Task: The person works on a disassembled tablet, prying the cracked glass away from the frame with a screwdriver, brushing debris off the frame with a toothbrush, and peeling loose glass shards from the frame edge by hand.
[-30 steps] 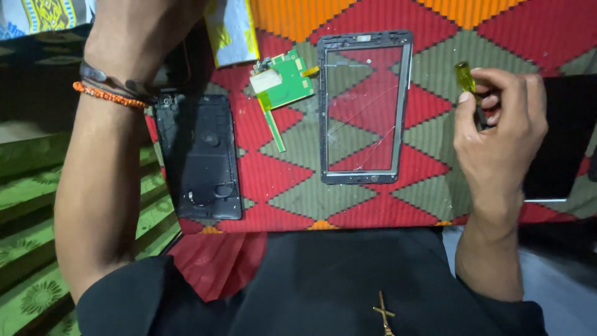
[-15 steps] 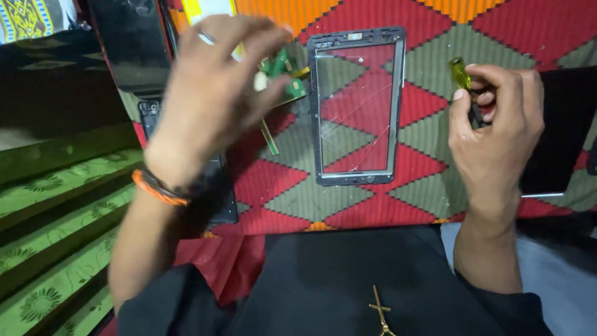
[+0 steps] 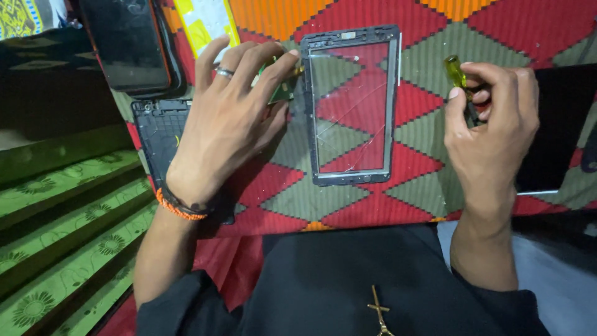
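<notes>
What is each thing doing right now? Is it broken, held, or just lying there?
left hand: fingers spread, resting on the green circuit board.
green circuit board: flat on the cloth, mostly covered.
glass frame: lying flat, cracked, see-through.
black back cover: lying open side up, partly under the wrist.
dark tablet: screen off, lying flat.
right hand: closed around the screwdriver.
screwdriver: held, yellow handle sticking up.

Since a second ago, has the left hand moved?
Yes. The left hand came down and right from the far edge above the black back cover and now lies on the green circuit board beside the cracked glass frame.
</notes>
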